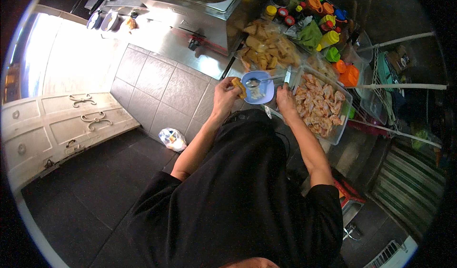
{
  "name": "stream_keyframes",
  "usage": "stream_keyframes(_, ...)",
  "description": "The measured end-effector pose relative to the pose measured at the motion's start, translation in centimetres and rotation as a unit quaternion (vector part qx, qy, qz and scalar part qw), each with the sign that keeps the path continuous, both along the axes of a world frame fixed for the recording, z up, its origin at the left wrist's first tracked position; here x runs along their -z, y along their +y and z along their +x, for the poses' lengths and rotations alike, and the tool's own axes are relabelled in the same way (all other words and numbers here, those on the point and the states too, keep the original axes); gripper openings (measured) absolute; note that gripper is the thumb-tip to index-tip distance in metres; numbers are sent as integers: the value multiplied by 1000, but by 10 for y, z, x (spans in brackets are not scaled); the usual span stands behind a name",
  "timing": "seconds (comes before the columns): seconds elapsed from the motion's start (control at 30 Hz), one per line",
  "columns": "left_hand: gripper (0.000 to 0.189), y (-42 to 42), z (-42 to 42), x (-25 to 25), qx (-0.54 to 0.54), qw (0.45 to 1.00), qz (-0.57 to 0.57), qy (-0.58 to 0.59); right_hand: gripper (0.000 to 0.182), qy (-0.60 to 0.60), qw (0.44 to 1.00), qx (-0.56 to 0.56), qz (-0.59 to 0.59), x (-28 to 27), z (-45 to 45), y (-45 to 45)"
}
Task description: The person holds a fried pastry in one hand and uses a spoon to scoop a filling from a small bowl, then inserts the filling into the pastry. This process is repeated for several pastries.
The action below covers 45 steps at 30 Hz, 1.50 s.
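Observation:
In my left hand [225, 98] is a golden-brown piece of food [239, 88], which looks like fried tofu, held at the left rim of a lavender plastic bowl [268, 95]. Inside the bowl lie a metal spoon [253, 83] and some whitish paste or batter [257, 94]. My right hand [286, 102] grips a knife whose blade [287, 74] points away from me; its handle is mostly hidden by the fingers. Just right of that hand stands a clear plastic container [348, 112] of raw chicken pieces [316, 103]. Beyond the bowl rests a clear bag of similar brown pieces [269, 50].
Sauce bottles with coloured caps [328, 39] crowd the back right. A stainless-steel fryer [200, 21] stands on the counter at the back. On the floor at left sits a filled plastic bag [172, 139], near a pale panelled door [68, 121]. White rack bars [403, 87] jut at right.

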<state>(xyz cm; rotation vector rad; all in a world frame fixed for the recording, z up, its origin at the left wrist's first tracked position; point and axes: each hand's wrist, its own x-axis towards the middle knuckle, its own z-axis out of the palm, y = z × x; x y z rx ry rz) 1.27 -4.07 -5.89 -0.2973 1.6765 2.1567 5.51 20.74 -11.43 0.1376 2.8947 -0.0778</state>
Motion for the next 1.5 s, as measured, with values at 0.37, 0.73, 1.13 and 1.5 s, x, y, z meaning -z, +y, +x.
stream_keyframes(0.37,30,0,3,10,29,998,13,-46,45,110,893,329,-287,27,-39,-14)
stream_keyframes(0.73,33,-2,-1,-1,20,1000,8,4,26,212,870,179,-407,-48,-5,-42)
stream_keyframes(1.13,41,28,-7,-27,26,999,-1,34,23,276,753,154,-577,-161,39,-62)
stream_keyframes(1.5,40,43,-3,-47,44,998,-6,53,16,330,882,-28,-335,-180,49,-62)
